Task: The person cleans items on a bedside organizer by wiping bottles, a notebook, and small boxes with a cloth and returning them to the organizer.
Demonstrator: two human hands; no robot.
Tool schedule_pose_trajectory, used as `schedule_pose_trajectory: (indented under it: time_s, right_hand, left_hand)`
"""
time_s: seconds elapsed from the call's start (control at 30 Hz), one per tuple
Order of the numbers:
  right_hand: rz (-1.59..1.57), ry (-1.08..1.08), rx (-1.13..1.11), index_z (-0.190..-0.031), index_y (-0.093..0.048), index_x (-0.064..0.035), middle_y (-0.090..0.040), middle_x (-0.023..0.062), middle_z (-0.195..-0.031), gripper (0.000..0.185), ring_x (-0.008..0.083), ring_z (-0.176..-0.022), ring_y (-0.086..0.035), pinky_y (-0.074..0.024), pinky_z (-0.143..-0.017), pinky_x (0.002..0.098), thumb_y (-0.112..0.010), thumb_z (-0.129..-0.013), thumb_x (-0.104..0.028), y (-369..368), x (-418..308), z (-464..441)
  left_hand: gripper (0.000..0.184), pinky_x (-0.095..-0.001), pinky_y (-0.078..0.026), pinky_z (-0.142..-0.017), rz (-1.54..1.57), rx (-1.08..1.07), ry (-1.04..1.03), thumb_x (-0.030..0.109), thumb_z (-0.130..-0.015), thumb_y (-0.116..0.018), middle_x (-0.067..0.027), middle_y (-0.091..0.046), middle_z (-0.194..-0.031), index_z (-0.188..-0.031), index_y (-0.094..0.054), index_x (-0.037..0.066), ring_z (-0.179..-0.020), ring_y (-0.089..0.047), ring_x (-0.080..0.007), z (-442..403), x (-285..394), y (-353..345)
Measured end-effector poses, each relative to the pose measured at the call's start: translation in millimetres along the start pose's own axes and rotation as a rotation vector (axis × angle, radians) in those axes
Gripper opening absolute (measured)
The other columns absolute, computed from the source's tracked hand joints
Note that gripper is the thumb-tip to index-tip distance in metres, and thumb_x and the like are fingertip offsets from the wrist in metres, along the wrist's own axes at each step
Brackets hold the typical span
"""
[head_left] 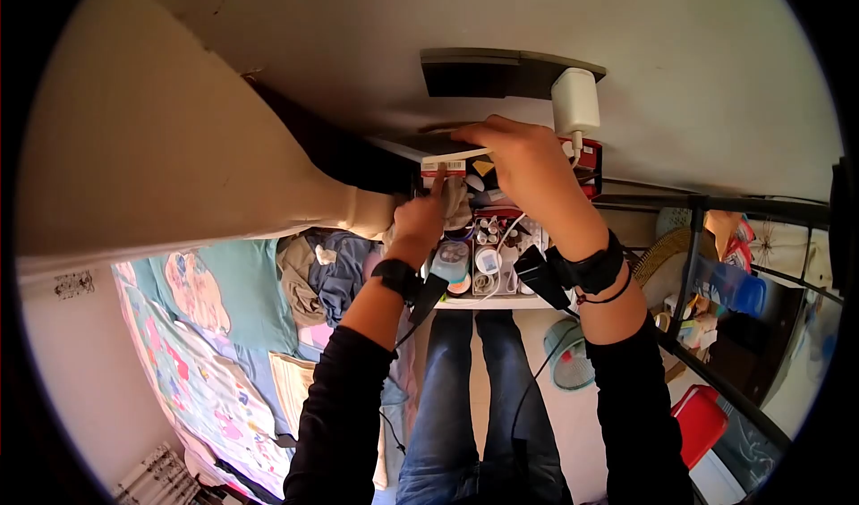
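My right hand (528,161) reaches to the back of an open drawer, its fingers closed on a thin, flat, cream-coloured piece (455,157) seen edge-on. Right under that piece is a small red and white box (431,167) with a barcode. My left hand (419,219) has its index finger stretched up against the box's front; its other fingers are partly hidden. Below the hands, the drawer (488,304) holds a clear-lidded container (450,262), a round white jar (488,260), several small bottles and a white cable.
A white charger (574,99) is plugged in at the wall, its cable hanging near my right wrist. A bed (215,362) with clothes lies to the left. A mesh bin (570,355) and a black metal frame (693,272) stand to the right.
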State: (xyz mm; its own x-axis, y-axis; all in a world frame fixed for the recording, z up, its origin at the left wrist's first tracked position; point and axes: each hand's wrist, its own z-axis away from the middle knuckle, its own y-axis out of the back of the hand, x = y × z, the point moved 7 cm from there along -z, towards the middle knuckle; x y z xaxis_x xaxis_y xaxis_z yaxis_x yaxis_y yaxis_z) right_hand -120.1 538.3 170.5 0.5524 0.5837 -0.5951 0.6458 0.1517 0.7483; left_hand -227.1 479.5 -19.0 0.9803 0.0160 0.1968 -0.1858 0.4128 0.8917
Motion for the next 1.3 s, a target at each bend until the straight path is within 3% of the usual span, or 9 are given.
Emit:
schedule_pose_trajectory:
  time_s: [0.17,0.4,0.63,0.9,1.23,1.3]
  right_hand:
    - [-0.018,0.011,-0.032,-0.09,-0.06,-0.0085,-0.059,0.0086,-0.086,0.031,0.0285,-0.07,-0.057,-0.0468,-0.062,0.0331,-0.052,-0.062,0.001,-16.0,7.8,-1.3]
    - [0.073,0.028,-0.077,-0.089,-0.061,-0.0087,-0.06,0.0101,-0.077,0.029,0.0279,-0.07,-0.057,-0.0469,-0.061,0.0343,-0.052,-0.063,0.0,-24.9,15.5,-0.5]
    - [0.266,-0.032,-0.211,-0.087,-0.061,-0.0085,-0.059,0.0135,-0.075,0.028,0.03,-0.069,-0.056,-0.0461,-0.062,0.037,-0.056,-0.06,-0.002,-38.8,29.4,-9.6]
    - [0.498,0.095,-0.255,-0.084,-0.063,-0.0142,-0.059,0.0099,-0.068,0.022,0.0245,-0.069,-0.059,-0.0457,-0.059,0.0339,-0.048,-0.069,-0.009,-58.6,17.5,-23.5]
    - [0.492,0.082,-0.327,-0.081,-0.063,-0.0121,-0.057,0.005,-0.081,0.021,0.0216,-0.076,-0.057,-0.0452,-0.063,0.0312,-0.053,-0.063,-0.007,-56.5,33.0,-15.2]
    - [0.47,0.235,-0.176,-0.077,-0.061,-0.0107,-0.056,0.0039,-0.077,0.019,0.0202,-0.077,-0.054,-0.0444,-0.067,0.0304,-0.053,-0.06,-0.007,-49.7,21.7,-15.4]
  left_hand:
    - [0.092,-0.04,-0.047,-0.054,-0.016,-0.049,0.015,0.007,-0.062,-0.056,-0.0185,-0.058,-0.074,-0.133,0.001,0.022,-0.062,-0.058,-0.0314,14.7,-1.5,-12.0]
    - [0.098,-0.0382,-0.047,-0.054,-0.06,-0.133,0.047,0.012,-0.063,-0.06,-0.0155,-0.059,-0.073,-0.132,0.009,0.023,-0.062,-0.058,-0.0299,13.0,-4.7,-19.3]
    - [0.099,-0.0376,-0.048,-0.054,-0.054,-0.124,0.04,0.011,-0.063,-0.061,-0.0156,-0.06,-0.075,-0.132,0.01,0.023,-0.064,-0.059,-0.0302,13.5,-7.4,-24.8]
    - [0.101,-0.0384,-0.048,-0.056,-0.025,-0.138,0.062,0.01,-0.062,-0.062,-0.0157,-0.06,-0.074,-0.132,0.009,0.024,-0.064,-0.058,-0.0308,13.4,-8.0,-24.3]
    - [0.098,-0.0388,-0.048,-0.056,0.047,-0.186,0.088,0.009,-0.064,-0.06,-0.0167,-0.06,-0.075,-0.132,0.008,0.025,-0.066,-0.058,-0.0311,15.7,-6.7,-18.8]
    - [0.098,-0.0388,-0.048,-0.056,0.048,-0.171,0.078,0.008,-0.064,-0.06,-0.0169,-0.06,-0.076,-0.132,0.009,0.025,-0.066,-0.059,-0.031,14.3,-6.4,-20.1]
